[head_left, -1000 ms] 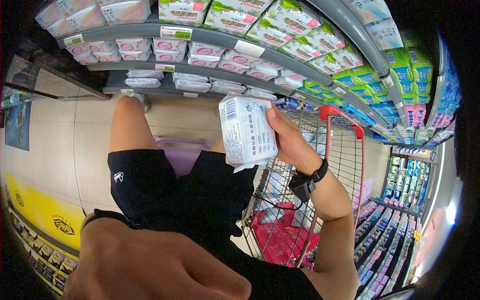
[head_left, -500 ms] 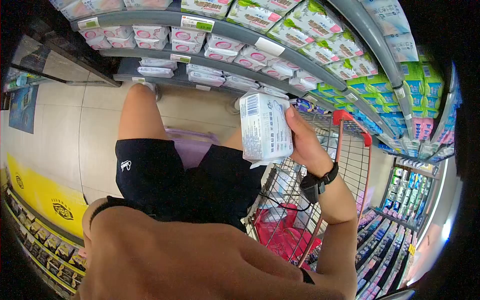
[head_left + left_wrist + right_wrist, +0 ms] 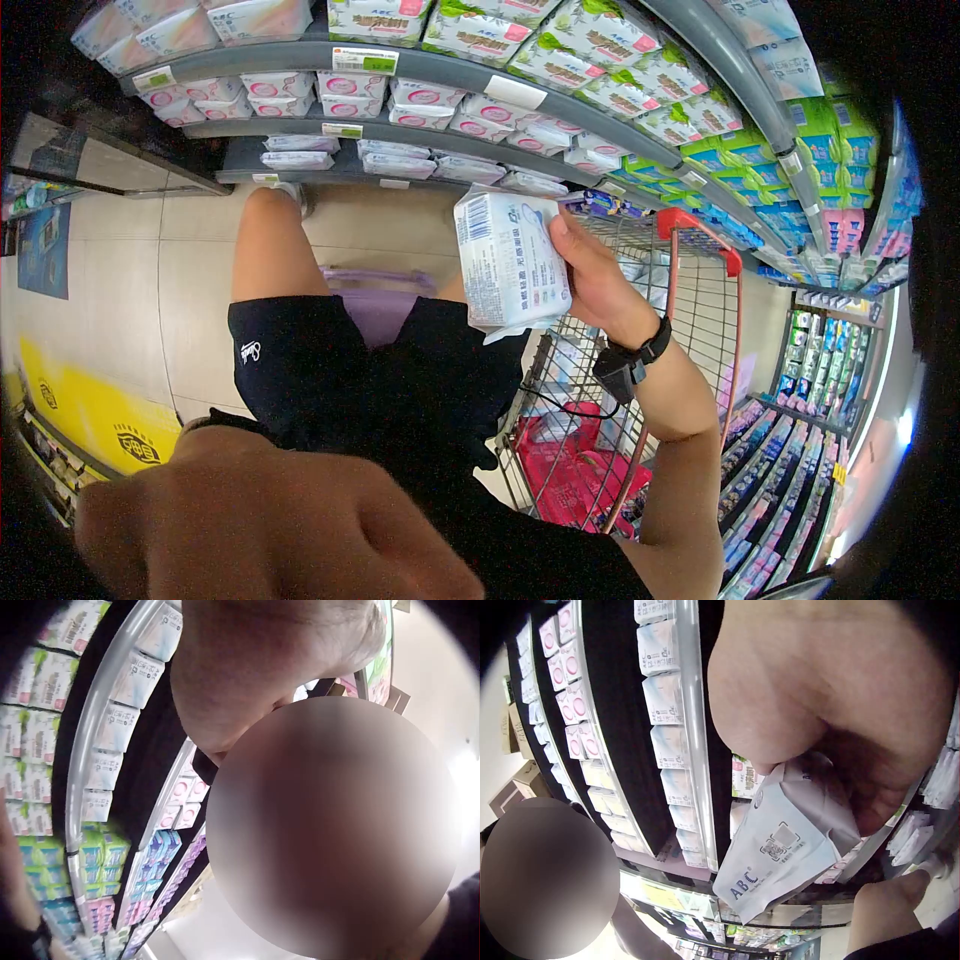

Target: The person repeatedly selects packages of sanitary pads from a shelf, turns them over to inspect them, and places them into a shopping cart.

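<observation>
In the head view my right hand (image 3: 600, 285) grips a white-and-pale-blue pack of sanitary pads (image 3: 512, 262), thumb along its near edge. A barcode and printed text on the pack face me. The right wrist view shows the pack's end (image 3: 780, 851) with "ABC" and a square code, fingers wrapped behind it. My left hand (image 3: 270, 520) is raised close to the head camera, its back filling the lower left. In the left wrist view that hand (image 3: 262, 667) is beside a blurred head, with its fingertips hidden.
A wire shopping cart (image 3: 700, 330) with red handle parts stands at my right, holding a red bag (image 3: 565, 465) and some packs. Shelves of packaged pads (image 3: 460, 105) curve across the front and right. A light purple stool (image 3: 375, 310) shows between my legs.
The head view swung, then swung back. My left hand shifted across the lower left, staying close to the camera. The right hand kept its grip on the pack at much the same angle.
</observation>
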Action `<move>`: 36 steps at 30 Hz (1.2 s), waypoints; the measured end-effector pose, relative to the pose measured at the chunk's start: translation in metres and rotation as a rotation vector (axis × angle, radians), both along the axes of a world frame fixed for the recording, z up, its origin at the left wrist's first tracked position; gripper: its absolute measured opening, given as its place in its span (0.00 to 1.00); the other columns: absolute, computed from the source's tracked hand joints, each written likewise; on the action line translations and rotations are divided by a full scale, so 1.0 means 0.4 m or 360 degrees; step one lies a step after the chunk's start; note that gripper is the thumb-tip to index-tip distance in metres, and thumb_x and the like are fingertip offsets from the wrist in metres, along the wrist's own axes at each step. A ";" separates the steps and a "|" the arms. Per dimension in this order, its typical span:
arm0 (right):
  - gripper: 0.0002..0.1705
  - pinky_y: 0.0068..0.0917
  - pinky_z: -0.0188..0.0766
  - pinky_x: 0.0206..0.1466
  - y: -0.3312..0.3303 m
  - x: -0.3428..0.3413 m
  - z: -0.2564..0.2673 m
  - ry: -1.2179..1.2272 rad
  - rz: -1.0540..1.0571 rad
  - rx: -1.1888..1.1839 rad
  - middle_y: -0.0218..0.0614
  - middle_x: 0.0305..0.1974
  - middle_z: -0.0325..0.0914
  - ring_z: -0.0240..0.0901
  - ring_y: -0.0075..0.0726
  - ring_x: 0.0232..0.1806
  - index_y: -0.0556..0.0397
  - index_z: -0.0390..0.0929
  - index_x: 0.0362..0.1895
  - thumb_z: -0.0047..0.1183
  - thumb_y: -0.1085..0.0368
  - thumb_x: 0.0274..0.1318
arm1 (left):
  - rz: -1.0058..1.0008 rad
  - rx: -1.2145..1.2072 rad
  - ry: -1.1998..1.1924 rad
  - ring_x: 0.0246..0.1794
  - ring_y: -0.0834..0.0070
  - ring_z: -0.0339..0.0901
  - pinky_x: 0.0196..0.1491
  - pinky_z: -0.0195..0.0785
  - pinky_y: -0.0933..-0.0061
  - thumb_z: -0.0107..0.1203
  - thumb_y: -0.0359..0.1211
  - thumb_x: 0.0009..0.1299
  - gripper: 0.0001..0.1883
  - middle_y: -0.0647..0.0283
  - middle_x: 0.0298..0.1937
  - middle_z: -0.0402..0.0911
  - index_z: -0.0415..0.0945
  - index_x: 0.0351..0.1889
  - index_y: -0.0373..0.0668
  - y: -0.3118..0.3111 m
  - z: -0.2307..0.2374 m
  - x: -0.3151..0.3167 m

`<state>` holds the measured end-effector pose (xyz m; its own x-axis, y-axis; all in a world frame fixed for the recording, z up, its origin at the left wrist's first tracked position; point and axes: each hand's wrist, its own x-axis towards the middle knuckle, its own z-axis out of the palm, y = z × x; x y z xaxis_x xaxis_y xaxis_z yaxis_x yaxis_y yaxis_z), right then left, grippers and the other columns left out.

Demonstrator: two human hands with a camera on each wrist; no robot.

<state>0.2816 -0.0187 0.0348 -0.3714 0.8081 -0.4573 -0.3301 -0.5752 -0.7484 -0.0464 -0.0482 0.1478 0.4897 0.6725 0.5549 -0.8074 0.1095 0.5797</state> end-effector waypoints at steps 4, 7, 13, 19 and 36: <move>0.32 0.33 0.72 0.65 0.001 -0.002 0.003 -0.0031 -0.0013 -0.0030 0.35 0.66 0.71 0.72 0.30 0.65 0.48 0.52 0.77 0.40 0.52 0.77 | -0.0003 -0.0009 -0.0019 0.14 0.74 0.68 0.15 0.63 0.72 0.64 0.26 0.62 0.11 0.63 0.25 0.72 0.70 0.28 0.46 0.004 -0.008 0.002; 0.31 0.32 0.72 0.64 0.002 0.001 -0.011 -0.0063 -0.0015 0.0004 0.33 0.66 0.70 0.71 0.29 0.65 0.46 0.51 0.78 0.40 0.53 0.77 | 0.0004 -0.0007 -0.0027 0.14 0.74 0.68 0.15 0.63 0.72 0.64 0.25 0.62 0.11 0.63 0.25 0.72 0.70 0.27 0.46 0.007 -0.007 0.000; 0.26 0.28 0.75 0.60 0.006 -0.015 0.017 -0.0062 0.0033 0.0042 0.32 0.61 0.73 0.73 0.24 0.61 0.48 0.58 0.72 0.38 0.52 0.78 | -0.0002 -0.0033 -0.0045 0.14 0.74 0.68 0.15 0.63 0.72 0.65 0.24 0.61 0.12 0.63 0.25 0.72 0.70 0.27 0.47 0.024 0.004 -0.009; 0.26 0.26 0.75 0.60 0.000 -0.016 -0.002 0.0155 -0.0071 -0.0051 0.33 0.60 0.74 0.75 0.25 0.59 0.49 0.58 0.71 0.42 0.54 0.77 | 0.0283 -0.0330 -0.0072 0.14 0.74 0.68 0.15 0.63 0.72 0.66 0.22 0.61 0.14 0.63 0.25 0.72 0.69 0.27 0.47 0.040 0.016 -0.030; 0.40 0.24 0.65 0.68 0.000 -0.005 0.037 -0.0072 0.0074 0.0131 0.31 0.71 0.65 0.65 0.22 0.66 0.53 0.42 0.80 0.43 0.50 0.76 | 0.0952 -0.0121 0.0818 0.20 0.73 0.74 0.23 0.68 0.76 0.73 0.39 0.63 0.21 0.61 0.22 0.76 0.67 0.35 0.41 0.076 -0.225 0.051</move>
